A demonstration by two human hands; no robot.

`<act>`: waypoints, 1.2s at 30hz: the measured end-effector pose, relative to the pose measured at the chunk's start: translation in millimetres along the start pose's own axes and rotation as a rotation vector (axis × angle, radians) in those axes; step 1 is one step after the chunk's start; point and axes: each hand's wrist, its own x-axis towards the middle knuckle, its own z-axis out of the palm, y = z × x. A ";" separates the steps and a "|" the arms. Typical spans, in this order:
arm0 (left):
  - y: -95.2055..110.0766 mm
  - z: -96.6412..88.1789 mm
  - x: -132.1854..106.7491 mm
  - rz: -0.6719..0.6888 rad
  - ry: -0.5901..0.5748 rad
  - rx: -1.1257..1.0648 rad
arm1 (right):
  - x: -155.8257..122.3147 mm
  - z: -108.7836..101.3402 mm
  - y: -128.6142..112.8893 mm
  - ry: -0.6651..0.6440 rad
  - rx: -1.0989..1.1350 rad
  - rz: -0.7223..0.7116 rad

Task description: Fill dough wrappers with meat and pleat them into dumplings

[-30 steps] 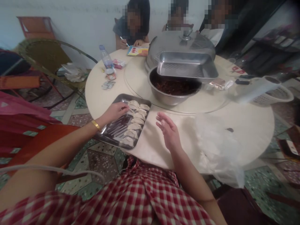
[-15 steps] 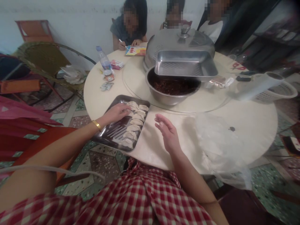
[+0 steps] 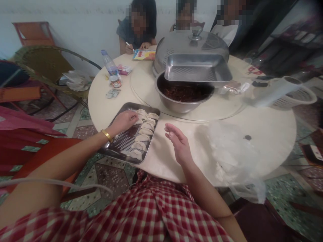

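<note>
Over the metal tray (image 3: 121, 148), my left hand (image 3: 124, 121), with a gold bangle at the wrist, has its fingers curled in. They close on the left end of a pale dumpling (image 3: 138, 121), partly covering it. Another dumpling (image 3: 141, 113) lies just behind that one. Along the tray's right side runs a column of several folded dumplings (image 3: 142, 137). To the right of the tray, my right hand (image 3: 179, 143) hovers above the table with thumb and fingers apart and nothing in it.
A steel bowl of dark filling (image 3: 185, 104) stands behind the tray, with another metal tray (image 3: 199, 76) resting over it and a large lidded pot (image 3: 186, 43) beyond. At right lie a plastic bag (image 3: 227, 148) and a basket (image 3: 302, 97). A bottle (image 3: 109, 64) stands left; people sit opposite.
My left hand's fingers have curled in more and its back has tilted up, showing more of the dumpling. The right hand stays almost still. The whole view has shifted slightly.
</note>
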 end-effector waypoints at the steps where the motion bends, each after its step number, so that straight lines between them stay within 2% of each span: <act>1: 0.4 -0.2 0.5 -0.011 0.007 0.007 | 0.1 0.2 0.0 0.000 -0.002 -0.001; 14: -3.7 4.8 3.9 0.089 -0.052 -0.013 | -0.8 1.3 1.7 -0.013 -0.032 -0.004; 18: -2.2 -5.6 3.3 0.079 -0.038 -0.010 | 0.0 1.4 1.7 -0.001 -0.041 0.003; 22: -6.7 -23.9 -3.1 -0.018 -0.007 0.057 | -0.8 1.2 1.5 0.000 -0.045 -0.005; 25: -10.7 -31.0 -11.4 -0.080 -0.037 0.140 | -1.6 1.0 2.7 -0.006 -0.049 -0.012; 30: -8.9 -22.9 -19.6 -0.110 -0.119 0.251 | -0.9 1.1 6.5 0.005 -0.052 -0.025; 36: -5.5 -15.2 -19.9 -0.101 -0.130 0.253 | -0.3 1.0 6.2 0.017 -0.070 -0.029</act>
